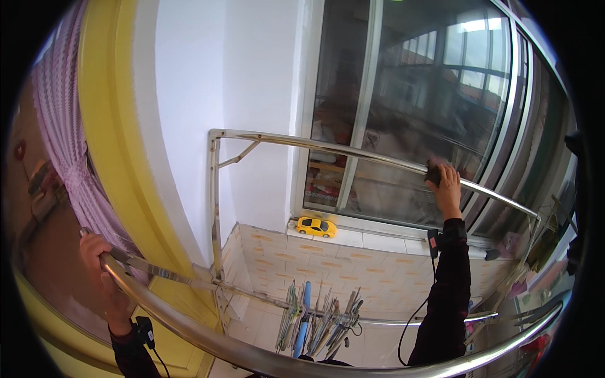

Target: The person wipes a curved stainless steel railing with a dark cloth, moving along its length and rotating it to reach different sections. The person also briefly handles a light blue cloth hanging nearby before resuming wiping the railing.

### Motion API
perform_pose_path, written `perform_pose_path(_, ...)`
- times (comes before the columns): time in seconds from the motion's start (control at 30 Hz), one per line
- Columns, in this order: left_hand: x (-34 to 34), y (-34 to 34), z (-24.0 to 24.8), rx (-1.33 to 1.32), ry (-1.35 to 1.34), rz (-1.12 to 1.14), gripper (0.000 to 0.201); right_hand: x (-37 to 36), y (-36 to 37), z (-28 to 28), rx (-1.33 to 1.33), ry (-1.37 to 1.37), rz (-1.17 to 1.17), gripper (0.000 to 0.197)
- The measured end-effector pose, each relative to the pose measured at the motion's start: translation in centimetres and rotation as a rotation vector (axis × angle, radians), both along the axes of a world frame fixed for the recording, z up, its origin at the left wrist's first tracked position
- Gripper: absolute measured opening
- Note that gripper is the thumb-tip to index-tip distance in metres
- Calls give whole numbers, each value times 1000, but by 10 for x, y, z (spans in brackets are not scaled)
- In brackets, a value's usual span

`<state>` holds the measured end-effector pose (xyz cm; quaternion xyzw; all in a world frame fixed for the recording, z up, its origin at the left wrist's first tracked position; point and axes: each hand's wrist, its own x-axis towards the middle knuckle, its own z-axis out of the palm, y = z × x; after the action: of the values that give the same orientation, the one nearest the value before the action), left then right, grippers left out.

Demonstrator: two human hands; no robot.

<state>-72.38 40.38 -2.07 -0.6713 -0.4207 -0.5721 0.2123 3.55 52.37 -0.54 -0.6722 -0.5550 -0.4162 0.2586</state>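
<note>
From my remote seat I see bare hands (449,189), black wrist straps (454,231) with boxy modules (145,330) (a thin black cable (434,268) on each) and dark sleeves (442,299), possibly maroon in this shadow.

A white wall (189,94) meets a big sliding window (435,120) here, with daylight and a reddish roof showing in its dark glass. Below run a white tiled sill (391,244) and pale, orange-flecked wall tiles (315,261); over on the left, a pinkish-lilac curtain (63,126) hangs gathered beside a yellow door frame (110,94).
</note>
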Motion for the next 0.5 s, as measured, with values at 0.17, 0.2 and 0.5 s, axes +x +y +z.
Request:
perform_pose_path(0.17,-4,5,0,35,14,-11,61,-78,48,0,-19,-59,79,64)
perform_pose_path(0.2,-5,6,-1,50,21,-9,60,-97,58,0,-13,-61,121,64)
perform_pose_path(0.5,-9,2,-1,28,61,6,55,-254,134,5,14,-73,287,58)
